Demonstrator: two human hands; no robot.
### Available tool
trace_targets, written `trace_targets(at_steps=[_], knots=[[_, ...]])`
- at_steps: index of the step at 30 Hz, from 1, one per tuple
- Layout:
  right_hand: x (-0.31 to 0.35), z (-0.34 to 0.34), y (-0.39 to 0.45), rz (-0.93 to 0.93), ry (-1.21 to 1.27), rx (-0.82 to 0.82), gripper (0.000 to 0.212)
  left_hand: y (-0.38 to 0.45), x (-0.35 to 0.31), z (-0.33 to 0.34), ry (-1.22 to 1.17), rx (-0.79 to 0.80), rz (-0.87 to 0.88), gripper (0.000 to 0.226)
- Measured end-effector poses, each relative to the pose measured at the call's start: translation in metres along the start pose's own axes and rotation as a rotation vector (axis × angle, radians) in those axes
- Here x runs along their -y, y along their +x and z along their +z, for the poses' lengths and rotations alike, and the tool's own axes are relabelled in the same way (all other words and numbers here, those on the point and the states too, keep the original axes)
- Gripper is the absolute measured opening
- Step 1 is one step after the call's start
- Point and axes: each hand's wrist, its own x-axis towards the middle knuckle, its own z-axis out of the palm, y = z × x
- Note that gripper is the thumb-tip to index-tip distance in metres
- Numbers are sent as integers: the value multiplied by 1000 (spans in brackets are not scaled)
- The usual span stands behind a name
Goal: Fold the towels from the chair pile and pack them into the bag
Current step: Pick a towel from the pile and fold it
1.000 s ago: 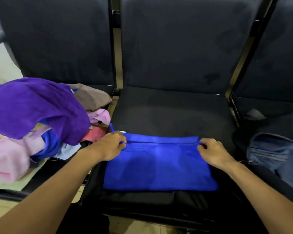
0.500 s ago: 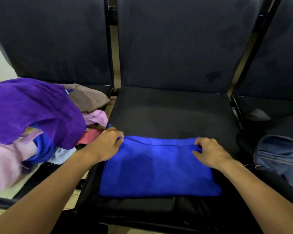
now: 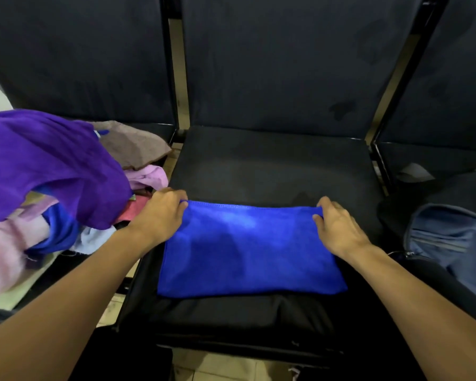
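Note:
A blue towel (image 3: 248, 248) lies folded flat on the middle black seat (image 3: 272, 166). My left hand (image 3: 160, 213) pinches its far left corner. My right hand (image 3: 338, 226) pinches its far right corner. On the left chair sits a pile of towels (image 3: 50, 193), with a purple one (image 3: 41, 160) on top and brown, pink, red and pale blue ones beneath. A grey-blue bag (image 3: 451, 243) lies open on the right chair.
Dark seat backs (image 3: 286, 64) rise behind the three chairs. Metal frame bars (image 3: 177, 72) separate the seats. A tiled floor (image 3: 226, 367) shows below the front edge of the middle seat.
The thin lower strip of towel past the far fold has vanished; the edges now line up. Both hands stayed at the far corners, shifting slightly.

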Motion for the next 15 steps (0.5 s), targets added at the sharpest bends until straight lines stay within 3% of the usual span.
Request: trace_targets(at_steps=[5,9,15], knots=[[1,2,-4,-88,-78,67,9,-1,0,2,43,48,-8,11],[3,-2,-3,-199,-195,37,19,-4,-3,-2,103,101,-8,6],[4,-1,1,-163,-135,-16,13,-4,-7,-13,73,154,-6,16]])
